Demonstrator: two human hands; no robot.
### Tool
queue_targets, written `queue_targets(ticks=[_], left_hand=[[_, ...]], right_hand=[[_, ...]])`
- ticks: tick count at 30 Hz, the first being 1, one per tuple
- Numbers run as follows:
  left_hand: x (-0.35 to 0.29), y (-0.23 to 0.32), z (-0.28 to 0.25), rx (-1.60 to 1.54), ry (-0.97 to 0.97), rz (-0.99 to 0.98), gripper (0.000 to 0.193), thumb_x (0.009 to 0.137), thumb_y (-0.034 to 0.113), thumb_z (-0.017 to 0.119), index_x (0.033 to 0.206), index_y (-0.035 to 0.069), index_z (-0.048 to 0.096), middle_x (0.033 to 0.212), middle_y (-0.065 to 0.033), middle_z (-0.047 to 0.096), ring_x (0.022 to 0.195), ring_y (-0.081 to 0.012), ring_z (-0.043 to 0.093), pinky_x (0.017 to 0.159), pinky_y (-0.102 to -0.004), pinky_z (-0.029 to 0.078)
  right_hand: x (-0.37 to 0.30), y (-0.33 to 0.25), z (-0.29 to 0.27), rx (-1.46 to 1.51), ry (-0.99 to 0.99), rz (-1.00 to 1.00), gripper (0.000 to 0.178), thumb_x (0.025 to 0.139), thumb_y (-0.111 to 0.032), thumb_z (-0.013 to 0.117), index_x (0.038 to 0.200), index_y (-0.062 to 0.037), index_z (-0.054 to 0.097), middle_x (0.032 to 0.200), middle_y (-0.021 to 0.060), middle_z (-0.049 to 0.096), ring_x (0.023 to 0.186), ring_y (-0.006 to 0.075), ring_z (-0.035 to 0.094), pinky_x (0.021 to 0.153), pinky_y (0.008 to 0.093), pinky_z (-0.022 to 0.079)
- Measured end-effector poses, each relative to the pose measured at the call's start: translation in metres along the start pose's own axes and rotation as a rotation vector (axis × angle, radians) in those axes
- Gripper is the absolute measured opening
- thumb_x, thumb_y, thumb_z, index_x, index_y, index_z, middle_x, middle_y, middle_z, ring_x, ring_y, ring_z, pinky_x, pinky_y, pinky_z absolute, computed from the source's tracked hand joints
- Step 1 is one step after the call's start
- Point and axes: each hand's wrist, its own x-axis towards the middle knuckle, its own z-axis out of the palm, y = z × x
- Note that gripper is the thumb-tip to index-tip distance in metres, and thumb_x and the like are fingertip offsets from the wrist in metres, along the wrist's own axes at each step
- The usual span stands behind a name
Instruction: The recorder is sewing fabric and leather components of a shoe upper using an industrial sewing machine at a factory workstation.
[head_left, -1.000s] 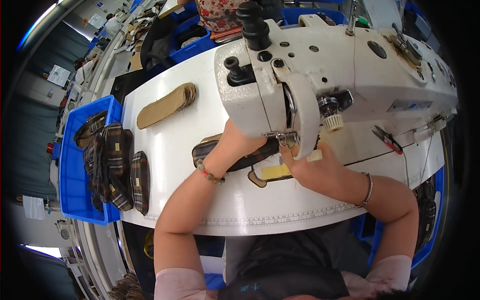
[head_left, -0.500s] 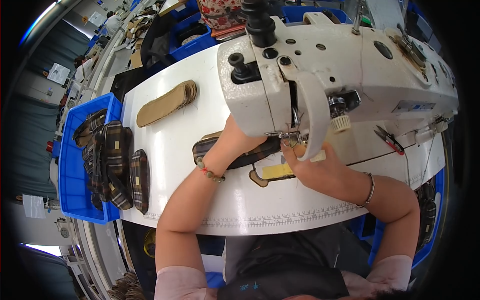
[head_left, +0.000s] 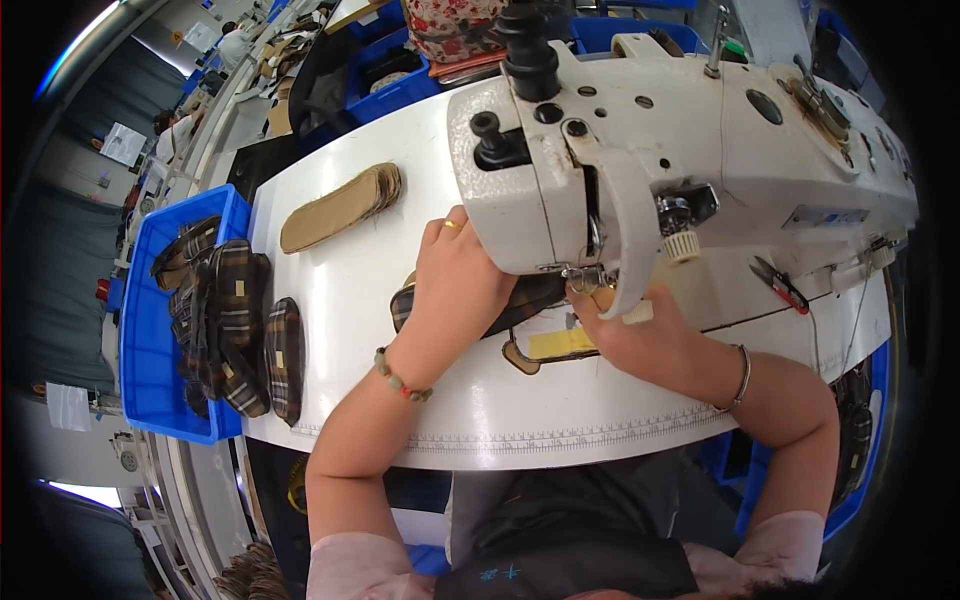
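Observation:
A brown plaid slipper piece [head_left: 535, 292] with a tan sole edge lies under the head of the white sewing machine [head_left: 560, 200]. My left hand [head_left: 462, 280] is curled over it from the left, a ring on one finger; some fingertips are hidden behind the machine head. Close to the metal presser foot [head_left: 585, 277], my right hand [head_left: 640, 335] pinches the slipper piece's right end, its thumb and forefinger partly covered by the white curved guard [head_left: 635, 230]. Below the right hand, a yellow strip [head_left: 562, 344] shows on the machine bed.
A stack of tan insoles [head_left: 342, 208] lies at the table's far left. One plaid slipper piece [head_left: 285, 360] rests beside a blue bin [head_left: 150, 390] holding several more. Red-handled snips [head_left: 782, 285] lie to the right. A ruler strip [head_left: 520, 440] runs along the front edge.
My left hand has arched up, its knuckles and ring now showing beside the machine head, and its wrist has shifted slightly left. The right hand stays almost in place at the presser foot.

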Motion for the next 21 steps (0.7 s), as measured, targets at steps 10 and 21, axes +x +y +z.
queue_targets(ticks=[10,21], left_hand=[[-0.016,-0.003,0.001,-0.126,-0.059,0.372,0.028,0.079,0.021,0.077,0.106,0.014,0.075,0.102,-0.0015,0.068,0.090,-0.0238,0.065,0.073,-0.0355,0.053],[-0.011,-0.007,0.007,-0.300,-0.034,0.262,0.017,0.083,0.016,0.073,0.101,0.013,0.075,0.097,-0.0060,0.069,0.086,-0.0273,0.067,0.070,-0.0367,0.055]], right_hand=[[0.012,-0.002,0.004,0.645,0.047,0.527,0.020,0.090,-0.020,0.067,0.085,-0.0009,0.071,0.069,0.0189,0.068,0.069,0.0338,0.070,0.059,0.0399,0.055],[0.016,0.009,0.001,0.455,0.166,0.176,0.005,0.085,-0.005,0.064,0.087,-0.0038,0.069,0.078,0.0083,0.070,0.062,0.0234,0.068,0.051,0.0349,0.051]])
